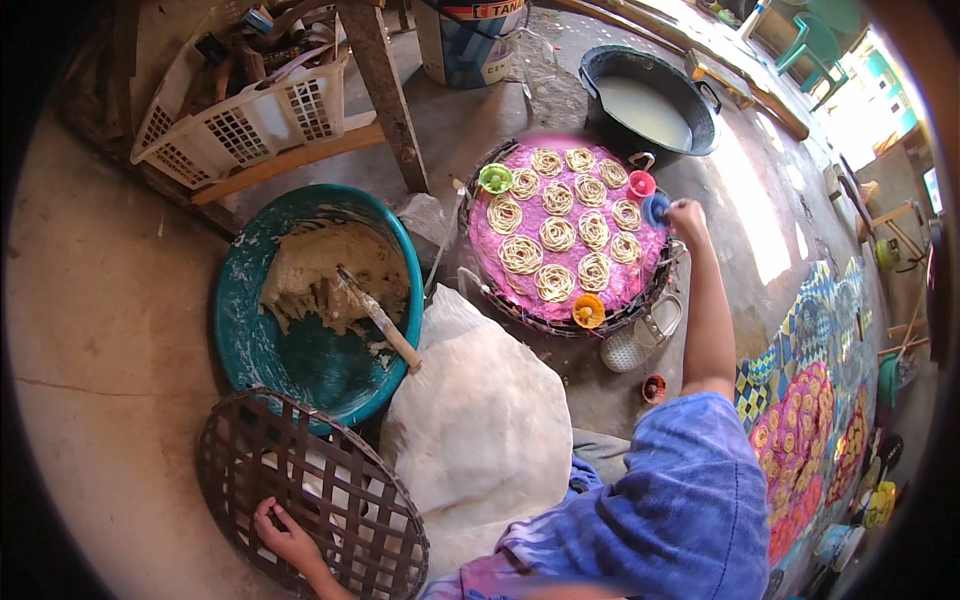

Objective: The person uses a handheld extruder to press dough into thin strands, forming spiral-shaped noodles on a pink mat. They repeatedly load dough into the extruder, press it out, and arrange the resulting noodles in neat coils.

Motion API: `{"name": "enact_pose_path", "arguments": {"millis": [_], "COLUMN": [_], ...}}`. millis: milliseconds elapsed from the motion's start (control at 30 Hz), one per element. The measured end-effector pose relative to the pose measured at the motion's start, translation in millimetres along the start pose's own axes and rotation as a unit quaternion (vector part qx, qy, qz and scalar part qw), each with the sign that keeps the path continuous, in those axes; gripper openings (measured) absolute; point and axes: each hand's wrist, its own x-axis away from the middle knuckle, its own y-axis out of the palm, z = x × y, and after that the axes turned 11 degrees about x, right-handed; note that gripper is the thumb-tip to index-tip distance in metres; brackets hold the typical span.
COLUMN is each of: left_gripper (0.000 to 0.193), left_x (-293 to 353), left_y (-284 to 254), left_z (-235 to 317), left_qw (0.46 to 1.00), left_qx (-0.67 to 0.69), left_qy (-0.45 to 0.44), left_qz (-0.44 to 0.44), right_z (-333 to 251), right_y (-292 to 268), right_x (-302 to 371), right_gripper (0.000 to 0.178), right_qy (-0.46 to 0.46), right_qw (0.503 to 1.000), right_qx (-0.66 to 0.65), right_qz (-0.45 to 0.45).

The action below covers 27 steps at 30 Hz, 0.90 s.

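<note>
A blue plastic cup-like piece (656, 209) is held in my right hand (685, 218) at the right rim of a round basket (505, 308). Pink cloth (500, 238) lines this basket, and several coiled rings of pale dough strands (557, 234) lie on it. Around its edge sit a green (495, 179), a red (641, 185) and a yellow-orange flower-shaped cup (588, 310). My left hand (287, 540) is over a dark woven lattice tray (350, 470), fingers loosely bent and apart, nothing visible in them.
Left of centre, a teal basin (230, 300) holds pale dough and a wooden-handled tool (385, 330). A black tub (640, 60) of cloudy liquid stands beyond the basket. A white clog (640, 340) and a small red cup (653, 388) are nearby. A white crate (240, 115) sits far left.
</note>
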Motion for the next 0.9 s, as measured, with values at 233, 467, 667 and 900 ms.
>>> {"name": "enact_pose_path", "arguments": {"millis": [233, 467, 667, 900], "left_gripper": [0.016, 0.017, 0.017, 0.015], "left_x": [-0.3, 2.2, 1.6, 2.0], "left_y": [0.0, -0.8, -4.0, -4.3], "left_z": [-2.6, -6.6, -2.3, -5.6], "left_qw": [1.000, 0.999, 0.998, 0.996], "left_qx": [-0.006, 0.003, 0.020, 0.034], "left_qy": [0.020, 0.048, 0.064, 0.078], "left_qz": [-0.003, 0.007, 0.003, 0.016], "right_z": [35.4, 29.2, 91.9, 191.1], "right_y": [-3.8, 9.6, -9.5, -2.1], "right_x": [79.8, 110.0, 113.0, 181.6], "right_gripper": [0.021, 0.025, 0.023, 0.031], "right_qy": [-0.043, -0.060, -0.020, 0.139], "right_qw": [0.976, 0.984, 0.992, 0.940], "right_qx": [0.177, 0.119, 0.125, 0.311], "right_qz": [-0.118, -0.117, -0.025, -0.023]}}
